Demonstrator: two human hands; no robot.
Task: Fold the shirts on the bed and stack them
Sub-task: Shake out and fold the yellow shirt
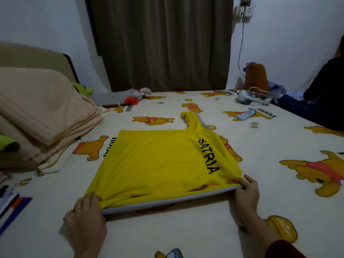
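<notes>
**Inspector:** Start at the left edge.

**Assistant:** A pile of folded garments with dark, white, orange and blue edges [11, 203] lies at the near left margin of the bed. Behind it sits a folded beige ribbed blanket stack [42, 116], with a green soft toy [81, 88] beyond it.

**Inspector:** The bed surface?

**Assistant:** A cream bedsheet printed with yellow cartoon bears [186, 229] covers it.

**Inspector:** Left hand.

**Assistant:** The left hand [85, 211] has its fingers curled over the near left corner of the yellow mesh jersey with black "SATRIA" lettering and a grey hem [158, 164], gripping the fabric. A ring [77, 208] shows on one finger.

**Inspector:** Position of the jersey.

**Assistant:** Centre of the bed, spread mostly flat, lettering running along its right side. One sleeve points away toward the dark brown curtain [162, 43]. The near edge is raised slightly off the sheet between the two hands.

**Inspector:** Right hand.

**Assistant:** The right hand [245, 192] pinches the near right corner, thumb on top, fingers beneath the grey hem. A dark red sleeve [283, 250] shows at the forearm.

**Inspector:** Far right.

**Assistant:** A white device with cable [253, 97] lies near the far corner, a brown soft toy [256, 77] behind it. A person in dark clothing [325, 90] sits at the right edge.
</notes>
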